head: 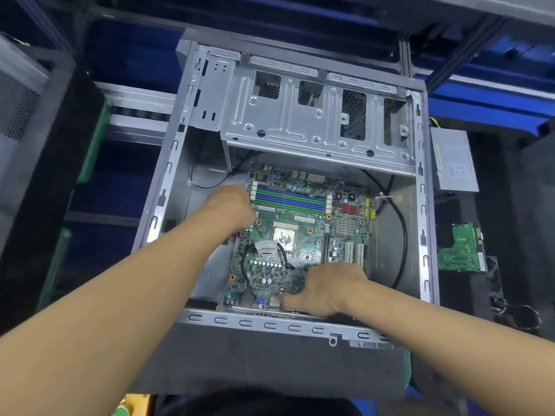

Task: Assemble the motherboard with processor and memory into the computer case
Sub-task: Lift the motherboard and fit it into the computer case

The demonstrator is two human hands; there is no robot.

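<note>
While the motherboard (318,225) already lies flat inside the computer case (423,235), at the centre of the frame, it is judged to be only in the course of being seated. The processor (283,237) is seen in its socket with no cooler over it. Whether modules are fitted in the blue and green memory slots (289,201) cannot be told. No screws are made out in the ringed holes, so fastening and cabling are judged to remain; a black cable (404,235) is left loose along the right of the board.

The left hand (232,210) is laid over the board's upper left edge with its fingertips hidden, so a grip cannot be confirmed. The board's lower edge is pinched by the right hand (330,291), thumb stretched along the edge and fingers curved on top.

The case is laid on its side on a dark mat (270,361). A bare drive cage (300,121) is seen in its upper part. Outside, at the right of the frame, a power supply (453,163) and a loose green circuit board (458,250) are set down. Blue framing is seen behind.
</note>
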